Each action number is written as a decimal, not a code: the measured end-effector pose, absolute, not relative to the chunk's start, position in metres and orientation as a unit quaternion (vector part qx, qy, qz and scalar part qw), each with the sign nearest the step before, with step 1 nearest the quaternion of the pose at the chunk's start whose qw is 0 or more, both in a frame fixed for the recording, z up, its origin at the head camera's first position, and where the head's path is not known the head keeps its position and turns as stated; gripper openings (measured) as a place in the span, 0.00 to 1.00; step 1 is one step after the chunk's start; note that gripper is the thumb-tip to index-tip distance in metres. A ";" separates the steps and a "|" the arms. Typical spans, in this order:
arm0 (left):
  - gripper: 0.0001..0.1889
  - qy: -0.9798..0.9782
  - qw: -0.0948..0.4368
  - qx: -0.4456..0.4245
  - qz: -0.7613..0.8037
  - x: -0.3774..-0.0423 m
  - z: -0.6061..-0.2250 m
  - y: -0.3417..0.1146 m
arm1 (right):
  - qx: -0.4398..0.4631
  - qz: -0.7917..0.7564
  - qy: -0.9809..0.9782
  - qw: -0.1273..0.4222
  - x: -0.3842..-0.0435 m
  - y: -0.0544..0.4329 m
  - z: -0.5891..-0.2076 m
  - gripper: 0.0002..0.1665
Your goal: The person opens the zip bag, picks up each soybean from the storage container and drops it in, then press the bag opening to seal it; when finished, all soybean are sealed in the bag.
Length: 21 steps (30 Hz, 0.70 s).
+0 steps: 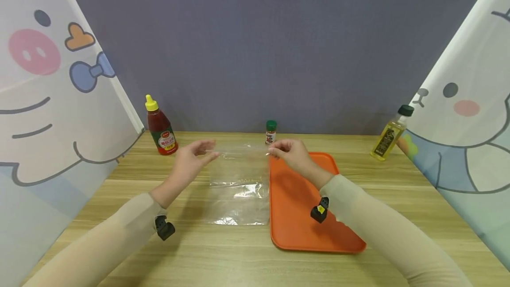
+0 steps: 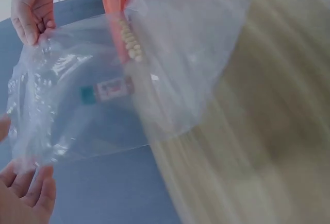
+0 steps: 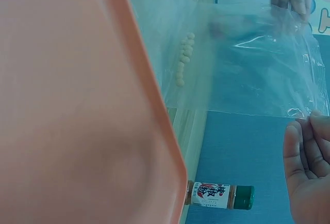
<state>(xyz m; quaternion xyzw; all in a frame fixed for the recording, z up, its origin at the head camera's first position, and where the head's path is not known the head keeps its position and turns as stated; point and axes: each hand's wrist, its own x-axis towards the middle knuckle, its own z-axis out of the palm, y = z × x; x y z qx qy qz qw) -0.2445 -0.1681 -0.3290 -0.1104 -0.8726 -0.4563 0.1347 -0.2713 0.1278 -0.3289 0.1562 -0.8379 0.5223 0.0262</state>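
A clear plastic bag [image 1: 239,198] hangs spread between the two hands, mouth upward, in front of the orange tray's left edge. My right hand [image 1: 292,156] pinches its top right corner between thumb and fingertips. At the top left corner is my left hand [image 1: 193,156], its thumb apart from the fingers. In the left wrist view those fingers [image 2: 36,188] touch the bag's edge. Small pale round pieces [image 3: 185,54], like beans, show in a row through the film low in the bag.
An orange tray [image 1: 303,207] lies right of the bag. Behind stands a small green-capped spice jar [image 1: 271,133]. A red sauce bottle [image 1: 162,129] with a yellow cap is at back left, an oil bottle [image 1: 388,138] at back right. Partitions border the wooden table [image 1: 223,260].
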 end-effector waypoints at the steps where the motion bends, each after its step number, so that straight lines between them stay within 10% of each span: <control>1: 0.26 -0.877 0.129 -0.121 -0.447 -0.244 -0.326 -0.166 | 0.157 0.523 -0.838 0.025 -0.271 0.127 -0.329 0.10; 10: 0.30 -0.912 0.115 -0.214 -0.332 -0.248 -0.302 -0.121 | 0.162 0.523 -0.837 0.023 -0.270 0.123 -0.329 0.11; 21: 0.11 -0.911 0.096 -0.268 -0.298 -0.271 -0.292 -0.082 | 0.175 0.534 -0.827 0.014 -0.264 0.113 -0.324 0.12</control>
